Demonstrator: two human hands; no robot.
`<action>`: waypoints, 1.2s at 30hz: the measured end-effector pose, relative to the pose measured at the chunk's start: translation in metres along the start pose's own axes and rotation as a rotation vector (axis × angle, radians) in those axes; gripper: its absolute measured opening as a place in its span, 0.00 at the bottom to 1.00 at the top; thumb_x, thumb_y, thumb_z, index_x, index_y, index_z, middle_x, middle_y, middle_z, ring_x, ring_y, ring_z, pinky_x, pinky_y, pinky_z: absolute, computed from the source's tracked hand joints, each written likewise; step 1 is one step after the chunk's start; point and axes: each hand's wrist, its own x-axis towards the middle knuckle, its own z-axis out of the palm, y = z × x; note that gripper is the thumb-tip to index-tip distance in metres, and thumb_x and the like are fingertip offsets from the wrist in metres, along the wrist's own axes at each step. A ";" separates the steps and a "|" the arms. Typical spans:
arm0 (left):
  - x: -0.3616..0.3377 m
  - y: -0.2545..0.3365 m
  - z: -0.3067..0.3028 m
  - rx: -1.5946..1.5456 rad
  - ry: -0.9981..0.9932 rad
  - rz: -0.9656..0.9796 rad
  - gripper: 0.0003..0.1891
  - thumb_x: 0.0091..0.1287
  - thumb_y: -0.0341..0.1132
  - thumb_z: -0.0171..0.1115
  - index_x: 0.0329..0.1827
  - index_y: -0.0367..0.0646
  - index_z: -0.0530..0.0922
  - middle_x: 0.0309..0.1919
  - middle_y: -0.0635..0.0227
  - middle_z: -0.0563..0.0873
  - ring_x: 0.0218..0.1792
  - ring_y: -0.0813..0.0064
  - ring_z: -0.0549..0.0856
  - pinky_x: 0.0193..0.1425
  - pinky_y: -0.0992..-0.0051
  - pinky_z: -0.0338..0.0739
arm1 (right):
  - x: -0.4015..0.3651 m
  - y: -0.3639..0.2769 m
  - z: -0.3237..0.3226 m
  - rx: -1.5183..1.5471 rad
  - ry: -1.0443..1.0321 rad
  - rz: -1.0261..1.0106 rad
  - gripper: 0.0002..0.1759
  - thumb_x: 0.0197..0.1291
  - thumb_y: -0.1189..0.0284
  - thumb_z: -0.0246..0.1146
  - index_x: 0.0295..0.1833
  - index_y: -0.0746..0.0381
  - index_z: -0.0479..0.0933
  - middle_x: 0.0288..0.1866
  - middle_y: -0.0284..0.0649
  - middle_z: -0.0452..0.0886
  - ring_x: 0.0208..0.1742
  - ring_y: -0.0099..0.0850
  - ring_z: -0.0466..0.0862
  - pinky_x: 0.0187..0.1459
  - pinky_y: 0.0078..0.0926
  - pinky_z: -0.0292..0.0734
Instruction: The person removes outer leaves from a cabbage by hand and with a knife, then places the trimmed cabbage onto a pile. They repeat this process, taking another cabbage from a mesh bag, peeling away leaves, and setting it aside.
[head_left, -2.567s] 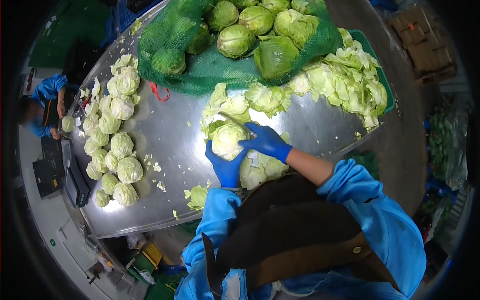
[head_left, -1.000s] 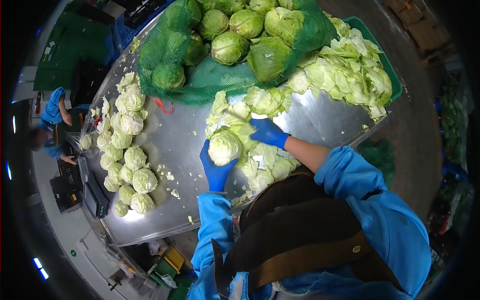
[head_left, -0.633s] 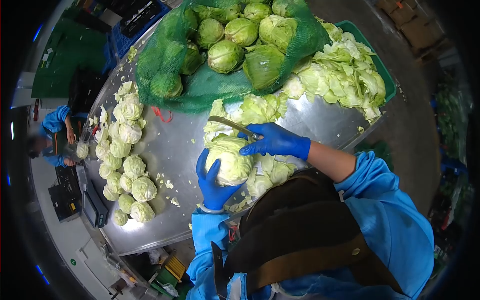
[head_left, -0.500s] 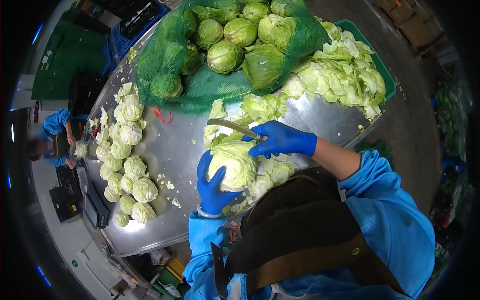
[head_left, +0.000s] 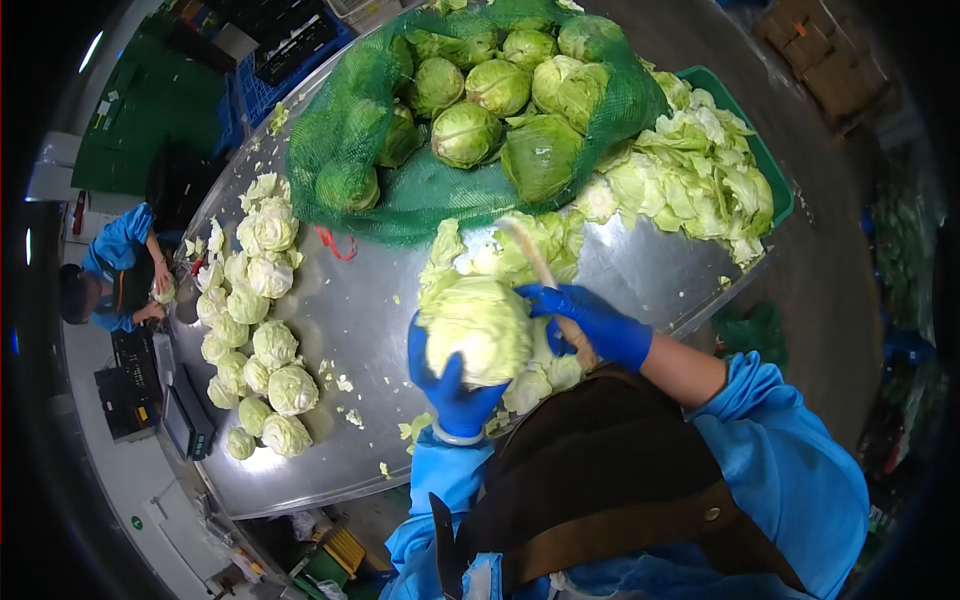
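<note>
A pale green, trimmed cabbage [head_left: 480, 325] is held in my left hand [head_left: 450, 395], whose blue-gloved fingers wrap its left and lower side. To the right of it, my right hand [head_left: 605, 330], also in a blue glove, is closed around the handle of a knife [head_left: 532, 252]. The blade points up and away from me and is smeared by motion. Loose cabbage leaves [head_left: 545, 245] lie on the metal table [head_left: 375, 300] just beyond the cabbage. More pale leaf pieces [head_left: 530, 388] lie below my right hand.
A green mesh bag [head_left: 420, 200] with several whole cabbages lies open at the far side. Leaves are heaped by a green crate [head_left: 770, 165] at the right. Trimmed cabbages [head_left: 275, 345] line the left, near a scale [head_left: 190, 415]. Another person [head_left: 125, 255] handles a cabbage at far left.
The knife has swung from pointing left over the cabbage to pointing up and away, and my right hand has moved slightly right and down. My left hand still holds the cabbage.
</note>
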 end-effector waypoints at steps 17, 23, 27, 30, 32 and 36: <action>0.023 0.013 0.006 -0.230 -0.120 -0.629 0.08 0.60 0.22 0.67 0.43 0.36 0.82 0.33 0.66 0.83 0.36 0.77 0.80 0.42 0.77 0.74 | 0.001 0.057 -0.093 -0.135 -0.322 0.195 0.36 0.61 0.57 0.62 0.69 0.68 0.68 0.58 0.43 0.81 0.56 0.29 0.81 0.59 0.28 0.75; 0.021 -0.014 -0.009 -0.243 -0.122 -0.662 0.29 0.57 0.33 0.73 0.62 0.40 0.74 0.59 0.63 0.77 0.56 0.68 0.77 0.61 0.68 0.72 | -0.010 0.059 -0.082 -0.092 -0.197 0.188 0.34 0.63 0.56 0.62 0.68 0.68 0.69 0.59 0.43 0.80 0.57 0.29 0.81 0.60 0.27 0.75; 0.050 0.057 -0.004 -0.105 -0.731 -0.324 0.30 0.51 0.39 0.78 0.59 0.46 0.80 0.56 0.58 0.79 0.58 0.56 0.77 0.61 0.59 0.73 | -0.002 0.048 -0.068 -0.040 -0.188 0.245 0.31 0.63 0.57 0.63 0.65 0.68 0.72 0.56 0.43 0.81 0.53 0.27 0.82 0.53 0.27 0.79; 0.032 0.035 0.005 -0.242 -0.491 -0.460 0.17 0.58 0.30 0.71 0.52 0.43 0.83 0.41 0.62 0.84 0.43 0.62 0.83 0.49 0.69 0.76 | 0.011 0.070 -0.095 -0.184 -0.225 0.289 0.34 0.60 0.59 0.64 0.68 0.68 0.70 0.56 0.42 0.80 0.52 0.26 0.80 0.53 0.26 0.77; 0.026 0.017 0.006 -0.316 -0.226 -0.708 0.14 0.59 0.26 0.68 0.49 0.40 0.83 0.34 0.63 0.85 0.37 0.66 0.84 0.46 0.73 0.77 | 0.004 0.055 -0.083 -0.337 -0.279 0.238 0.37 0.56 0.62 0.66 0.70 0.67 0.68 0.57 0.41 0.79 0.53 0.25 0.78 0.55 0.25 0.75; 0.013 -0.054 -0.016 -0.039 -0.015 -0.862 0.24 0.61 0.29 0.69 0.62 0.39 0.76 0.49 0.62 0.83 0.51 0.72 0.81 0.56 0.72 0.75 | -0.004 0.046 -0.066 -0.440 -0.462 0.047 0.43 0.48 0.68 0.67 0.73 0.64 0.65 0.62 0.40 0.77 0.59 0.26 0.75 0.63 0.27 0.70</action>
